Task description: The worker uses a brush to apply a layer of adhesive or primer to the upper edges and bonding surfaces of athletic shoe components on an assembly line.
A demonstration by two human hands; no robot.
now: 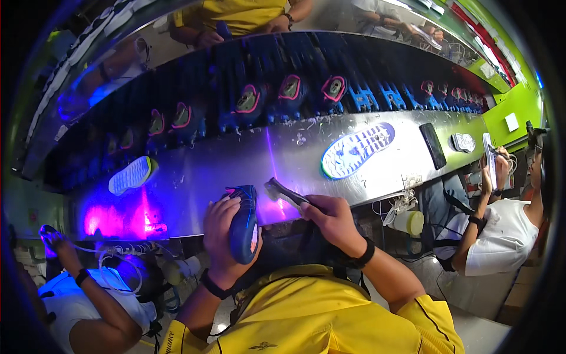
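Note:
My left hand (216,230) is wrapped round a dark blue shoe upper (243,227) with a small orange-and-white patch, holding it up just in front of the bench edge. In my right hand (333,221) is a brush (286,193), gripped by its handle between thumb and fingers. Its pale bristle end points left toward the shoe upper, a small gap apart from it. Beyond the brush, on the metal bench (236,168), lies a white patterned shoe sole (358,150). Another pale shoe sole (130,176) rests further left.
Behind the bench, a dark rack (218,88) carries several shoe uppers with pink-edged openings. A black flat slab (433,145) and a smaller sole (463,142) lie to the right. Co-workers in white sit on both sides. A yellow-ended container (408,223) hangs near the bench edge.

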